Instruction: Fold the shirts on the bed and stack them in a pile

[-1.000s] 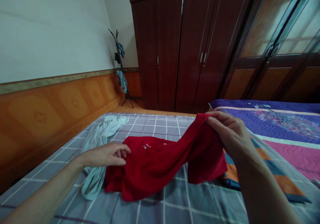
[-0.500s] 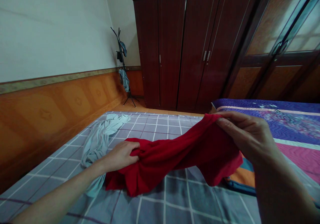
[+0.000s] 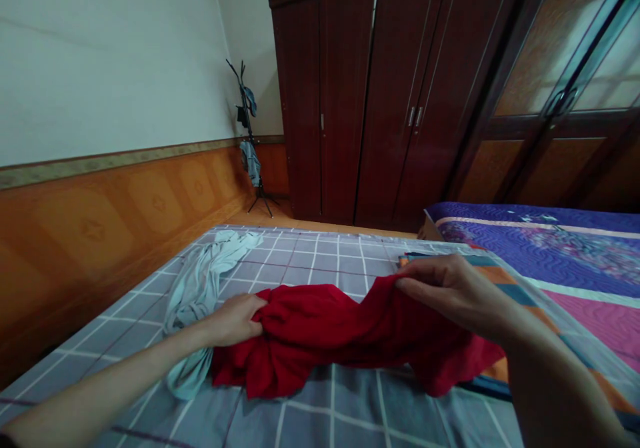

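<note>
A crumpled red garment (image 3: 320, 328) stretches across the grey checked bed sheet (image 3: 320, 408); its exact kind does not show. My left hand (image 3: 237, 319) is closed on its left end, low over the bed. On the right, my right hand (image 3: 445, 288) pinches its upper edge between thumb and fingers, so that cloth sags between the hands and hangs below the right one. A pale blue-white garment (image 3: 195, 301) lies rumpled beyond my left forearm. Under and behind my right hand is an orange and teal striped cloth (image 3: 495, 275), partly hidden by my arm.
Another bed surface with a purple and pink quilt (image 3: 550, 241) stands at the right. A dark red wardrobe (image 3: 340, 115) spans the back. In the corner is a black coat rack (image 3: 249, 121) with things hanging on it. A wood-panelled wall (image 3: 125, 208) runs along the left.
My right hand has moved down and left, still pinching the red garment, which now sags lower. More of the striped cloth shows. My left hand has shifted slightly left.
</note>
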`<state>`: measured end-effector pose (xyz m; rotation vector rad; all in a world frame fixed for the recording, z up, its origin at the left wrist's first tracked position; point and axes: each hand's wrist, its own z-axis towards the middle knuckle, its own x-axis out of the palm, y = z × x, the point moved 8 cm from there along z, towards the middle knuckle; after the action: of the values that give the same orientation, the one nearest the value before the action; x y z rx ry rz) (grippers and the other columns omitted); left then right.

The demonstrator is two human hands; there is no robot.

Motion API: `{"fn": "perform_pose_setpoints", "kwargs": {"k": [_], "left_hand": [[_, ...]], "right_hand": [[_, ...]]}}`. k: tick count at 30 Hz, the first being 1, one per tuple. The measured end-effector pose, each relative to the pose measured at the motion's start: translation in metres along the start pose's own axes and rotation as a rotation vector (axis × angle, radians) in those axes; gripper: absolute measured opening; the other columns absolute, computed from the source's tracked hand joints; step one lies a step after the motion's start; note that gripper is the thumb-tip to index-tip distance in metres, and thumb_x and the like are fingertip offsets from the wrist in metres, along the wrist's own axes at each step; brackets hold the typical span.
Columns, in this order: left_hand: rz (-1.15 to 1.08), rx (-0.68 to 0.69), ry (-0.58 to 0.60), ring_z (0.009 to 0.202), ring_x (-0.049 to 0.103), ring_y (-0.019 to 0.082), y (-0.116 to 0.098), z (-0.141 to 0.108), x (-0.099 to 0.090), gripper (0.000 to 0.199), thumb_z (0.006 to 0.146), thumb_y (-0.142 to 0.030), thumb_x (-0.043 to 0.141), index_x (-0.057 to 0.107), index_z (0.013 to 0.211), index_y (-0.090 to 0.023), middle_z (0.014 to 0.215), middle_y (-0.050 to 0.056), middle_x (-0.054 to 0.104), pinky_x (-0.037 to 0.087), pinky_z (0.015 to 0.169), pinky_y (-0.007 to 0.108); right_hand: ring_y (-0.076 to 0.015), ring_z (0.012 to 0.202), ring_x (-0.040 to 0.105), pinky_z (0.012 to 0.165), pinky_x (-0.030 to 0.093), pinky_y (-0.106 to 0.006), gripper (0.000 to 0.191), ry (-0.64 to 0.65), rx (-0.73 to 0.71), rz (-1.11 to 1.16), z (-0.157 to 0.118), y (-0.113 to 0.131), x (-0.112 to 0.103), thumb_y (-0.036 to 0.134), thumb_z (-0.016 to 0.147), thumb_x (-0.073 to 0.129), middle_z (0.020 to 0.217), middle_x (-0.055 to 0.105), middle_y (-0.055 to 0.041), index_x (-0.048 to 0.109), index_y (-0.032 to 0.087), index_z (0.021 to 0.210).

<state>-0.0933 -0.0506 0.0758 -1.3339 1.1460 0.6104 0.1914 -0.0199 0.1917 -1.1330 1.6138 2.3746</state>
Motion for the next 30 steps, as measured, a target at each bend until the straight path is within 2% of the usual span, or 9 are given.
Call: {"fn": "perform_pose_setpoints", "kwargs": {"k": [2, 6, 9, 14, 17, 20, 25, 28, 30], "left_hand": [[-0.096, 0.013, -0.069, 0.075, 0.063, 0.021, -0.003, 0.007, -0.027, 0.016, 0.07, -0.024, 0.049, 0.064, 0.073, -0.019, 0.075, -0.001, 0.069, 0.046, 0.067, 0.026], [-0.248, 0.088, -0.364, 0.081, 0.063, 0.02, -0.012, 0.023, -0.099, 0.025, 0.072, -0.021, 0.048, 0.066, 0.088, -0.017, 0.083, 0.0, 0.07, 0.047, 0.071, 0.027], [-0.234, 0.179, -0.48, 0.096, 0.062, 0.022, -0.023, 0.037, -0.132, 0.034, 0.075, -0.021, 0.049, 0.067, 0.103, -0.018, 0.098, 0.002, 0.07, 0.046, 0.085, 0.03], [-0.18, 0.139, -0.562, 0.079, 0.062, 0.021, -0.025, 0.041, -0.155, 0.025, 0.08, -0.029, 0.051, 0.069, 0.091, -0.016, 0.084, 0.003, 0.07, 0.047, 0.073, 0.028], [-0.401, 0.14, -0.711, 0.075, 0.061, 0.017, -0.024, 0.021, -0.173, 0.022, 0.08, -0.03, 0.056, 0.065, 0.094, -0.015, 0.085, 0.001, 0.069, 0.047, 0.065, 0.023], [-0.74, 0.179, -0.807, 0.074, 0.061, 0.013, -0.021, 0.0, -0.185, 0.021, 0.076, -0.024, 0.063, 0.062, 0.096, -0.016, 0.087, -0.001, 0.069, 0.048, 0.066, 0.02], [-1.144, 0.18, -0.86, 0.068, 0.062, 0.011, -0.003, -0.014, -0.189, 0.015, 0.071, -0.01, 0.062, 0.064, 0.086, -0.016, 0.079, -0.002, 0.07, 0.051, 0.062, 0.018], [-1.219, 0.184, -0.954, 0.071, 0.064, 0.013, 0.001, -0.024, -0.194, 0.016, 0.072, -0.007, 0.057, 0.066, 0.083, -0.015, 0.079, 0.0, 0.071, 0.054, 0.064, 0.02], [-1.23, 0.201, -0.998, 0.073, 0.064, 0.014, -0.003, -0.032, -0.203, 0.017, 0.075, -0.008, 0.054, 0.067, 0.083, -0.015, 0.081, 0.001, 0.071, 0.054, 0.065, 0.022]], "right_hand": [[-0.012, 0.05, 0.054, 0.039, 0.039, -0.019, 0.019, 0.075, 0.089, 0.049, -0.005, -0.013, 0.003, 0.037, 0.074, 0.065, 0.06, 0.065, -0.0001, 0.071, 0.019, 0.07], [-0.0084, 0.043, 0.05, 0.035, 0.034, -0.016, 0.017, 0.213, 0.245, 0.067, -0.019, -0.033, 0.004, 0.032, 0.074, 0.066, 0.055, 0.061, 0.0003, 0.069, 0.017, 0.067], [-0.0132, 0.048, 0.057, 0.039, 0.042, -0.019, 0.016, 0.103, 0.195, 0.084, -0.02, -0.03, -0.013, 0.033, 0.074, 0.066, 0.061, 0.066, -0.0022, 0.072, 0.019, 0.073], [-0.0191, 0.051, 0.062, 0.041, 0.049, -0.026, 0.021, -0.559, 0.147, 0.056, -0.034, -0.016, -0.068, 0.04, 0.071, 0.068, 0.063, 0.068, -0.0033, 0.073, 0.022, 0.082], [-0.0199, 0.053, 0.063, 0.041, 0.049, -0.027, 0.02, -0.793, 0.127, -0.102, -0.047, -0.001, -0.08, 0.035, 0.072, 0.064, 0.065, 0.068, -0.0017, 0.073, 0.026, 0.087], [-0.0228, 0.056, 0.064, 0.042, 0.051, -0.03, 0.022, -0.772, 0.097, -0.174, -0.045, 0.006, -0.077, 0.035, 0.072, 0.061, 0.07, 0.071, -0.0023, 0.074, 0.027, 0.089], [-0.0245, 0.063, 0.067, 0.047, 0.053, -0.031, 0.022, -0.416, 0.05, -0.182, -0.013, -0.002, -0.044, 0.038, 0.076, 0.057, 0.078, 0.072, -0.0035, 0.073, 0.026, 0.087], [-0.0233, 0.064, 0.066, 0.05, 0.052, -0.03, 0.019, -0.471, 0.057, -0.145, -0.001, -0.008, -0.036, 0.038, 0.077, 0.059, 0.074, 0.071, -0.0041, 0.07, 0.023, 0.083], [-0.0216, 0.06, 0.065, 0.047, 0.051, -0.028, 0.022, -0.567, 0.074, 0.05, 0.0, -0.011, -0.034, 0.043, 0.077, 0.061, 0.07, 0.07, -0.0034, 0.067, 0.023, 0.084]]}}
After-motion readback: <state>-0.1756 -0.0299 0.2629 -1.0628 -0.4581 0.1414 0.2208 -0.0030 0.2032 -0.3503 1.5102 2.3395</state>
